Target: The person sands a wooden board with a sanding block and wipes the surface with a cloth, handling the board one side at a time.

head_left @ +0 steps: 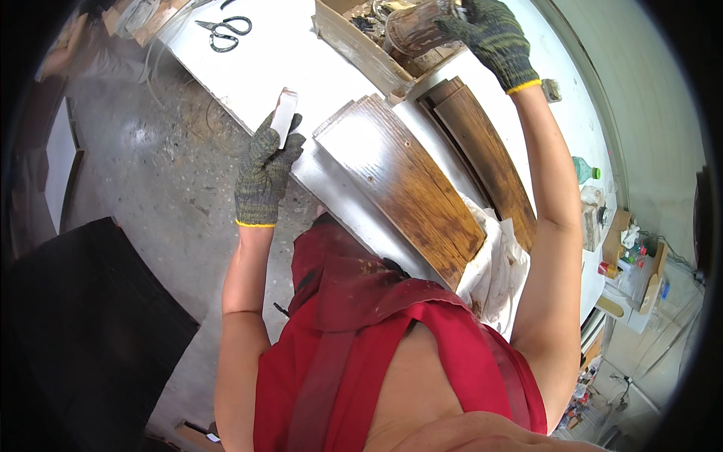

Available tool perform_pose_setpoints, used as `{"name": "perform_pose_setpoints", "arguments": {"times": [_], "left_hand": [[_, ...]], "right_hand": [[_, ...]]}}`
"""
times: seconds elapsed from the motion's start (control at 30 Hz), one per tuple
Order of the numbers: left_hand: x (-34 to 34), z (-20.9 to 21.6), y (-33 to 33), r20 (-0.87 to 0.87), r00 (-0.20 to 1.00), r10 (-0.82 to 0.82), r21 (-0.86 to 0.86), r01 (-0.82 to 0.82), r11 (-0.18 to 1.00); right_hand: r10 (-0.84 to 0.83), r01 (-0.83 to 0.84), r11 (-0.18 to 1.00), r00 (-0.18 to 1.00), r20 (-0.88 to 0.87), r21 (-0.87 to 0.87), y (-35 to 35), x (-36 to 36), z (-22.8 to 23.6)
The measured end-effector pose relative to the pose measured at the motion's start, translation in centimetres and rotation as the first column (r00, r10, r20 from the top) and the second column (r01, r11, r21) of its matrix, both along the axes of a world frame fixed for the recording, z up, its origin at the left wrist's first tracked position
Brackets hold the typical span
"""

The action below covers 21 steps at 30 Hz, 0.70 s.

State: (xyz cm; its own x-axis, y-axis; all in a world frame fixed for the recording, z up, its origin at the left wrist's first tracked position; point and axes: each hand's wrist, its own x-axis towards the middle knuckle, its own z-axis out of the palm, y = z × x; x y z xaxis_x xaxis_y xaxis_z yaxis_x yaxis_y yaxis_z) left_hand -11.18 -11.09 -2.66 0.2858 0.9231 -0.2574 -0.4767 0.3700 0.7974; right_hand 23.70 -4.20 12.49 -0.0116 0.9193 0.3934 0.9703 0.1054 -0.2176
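Note:
My left hand, in a dark green knitted glove with a yellow cuff, is closed around a small flat white piece with a brownish tip. It is held at the table's near left edge. My right hand, gloved the same way, reaches to the far side and grips the rim of a brown-stained tub. That tub leans inside a cardboard box. Between my arms lies a curved, glossy brown wooden board, with a second stack of brown boards to its right.
Black-handled scissors lie on the white table at the far left. A stained white cloth sits against the boards' near ends. A green-capped bottle is at the right. A black panel stands at the lower left.

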Motion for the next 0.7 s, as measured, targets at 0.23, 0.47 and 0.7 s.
{"name": "perform_pose_setpoints", "arguments": {"times": [0.23, 0.47, 0.7], "left_hand": [[-1.3, -1.5, -0.7, 0.031, 0.999, 0.039, -0.099, -0.036, 0.994], [-1.1, -1.2, -1.3, 0.174, 0.984, 0.025, -0.095, -0.009, 0.995], [1.8, 5.5, -3.6, 0.135, 0.989, -0.059, 0.238, 0.025, 0.971]], "right_hand": [[0.025, 0.032, 0.968, 0.975, 0.219, -0.249, 4.4, -0.7, -2.7], [0.009, 0.025, 0.985, 0.980, 0.196, -0.169, 2.1, -0.7, -4.1], [0.167, -0.289, 0.925, 0.892, -0.420, -0.247, -12.3, -4.0, -1.1]]}}
